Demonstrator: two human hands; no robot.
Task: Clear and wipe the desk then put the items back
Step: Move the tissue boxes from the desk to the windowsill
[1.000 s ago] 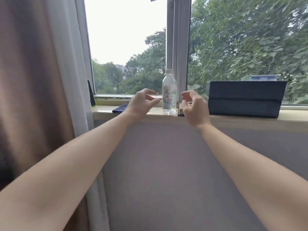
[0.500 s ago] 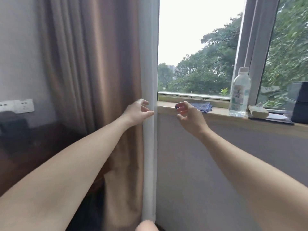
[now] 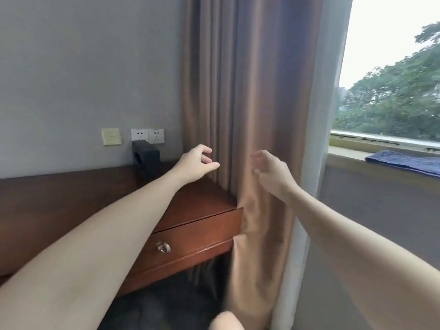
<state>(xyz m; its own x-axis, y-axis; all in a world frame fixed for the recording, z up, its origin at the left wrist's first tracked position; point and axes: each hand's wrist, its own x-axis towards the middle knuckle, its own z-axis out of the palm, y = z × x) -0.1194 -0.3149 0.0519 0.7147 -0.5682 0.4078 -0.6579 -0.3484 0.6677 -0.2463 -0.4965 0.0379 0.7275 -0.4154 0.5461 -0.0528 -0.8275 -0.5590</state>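
Both hands are up in front of the person and neither holds anything. The left hand (image 3: pixel 195 163) has loosely curled fingers with the thumb forward. The right hand (image 3: pixel 271 173) is relaxed, fingers half bent.

The desk (image 3: pixel 204 203) is dark red wood and sits below and left of the hands. Its right end is pushed into the brown curtain (image 3: pixel 250 103). There is a drawer under the top with a metal knob (image 3: pixel 163 247).

The left hand hangs above the desk's right back corner, so it is the nearer hand. The right hand is off the desk edge, in front of the curtain.

The only item visible on the desk is a black box (image 3: pixel 145 157). It stands at the back against the wall under the sockets (image 3: pixel 147 135), left of the left hand and near it. The left forearm hides much of the desk top, so I can't tell if anything else is there.

A blue cloth (image 3: pixel 404 163) lies on the windowsill (image 3: pixel 345 155), its long side running along the sill. It is right of the right hand and well apart from it, with a sheer curtain (image 3: pixel 331 91) between.

My read is that the box is a left-hand job and the cloth a right-hand one. Wiping looks not yet started, since no cloth is in hand.
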